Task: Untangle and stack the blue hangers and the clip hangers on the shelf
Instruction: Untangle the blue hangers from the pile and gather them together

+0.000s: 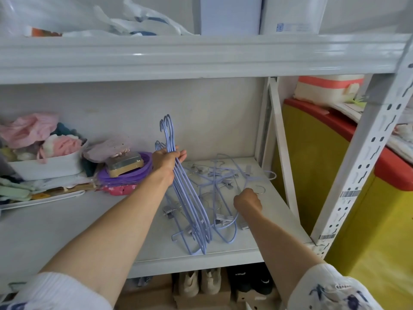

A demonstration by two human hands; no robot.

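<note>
My left hand (pixel 166 161) grips a bundle of several blue hangers (pixel 192 209) near their necks, holding them upright on edge on the white shelf (pixel 111 222), hooks pointing up. To the right lies a tangled heap of blue hangers and metal clip hangers (pixel 220 177) on the shelf. My right hand (pixel 247 201) is curled around a wire of that heap, beside a metal hook (pixel 260 190). More clips (pixel 168 212) lie under the upright bundle.
Left on the shelf are a purple ring stack with a sponge block (pixel 125 167), a white bin of cloths (pixel 48 163) and a tray (pixel 42 199). A white upright post (pixel 366 144) and a yellow-red box (pixel 335 166) stand right. Shoes (pixel 200 283) sit below.
</note>
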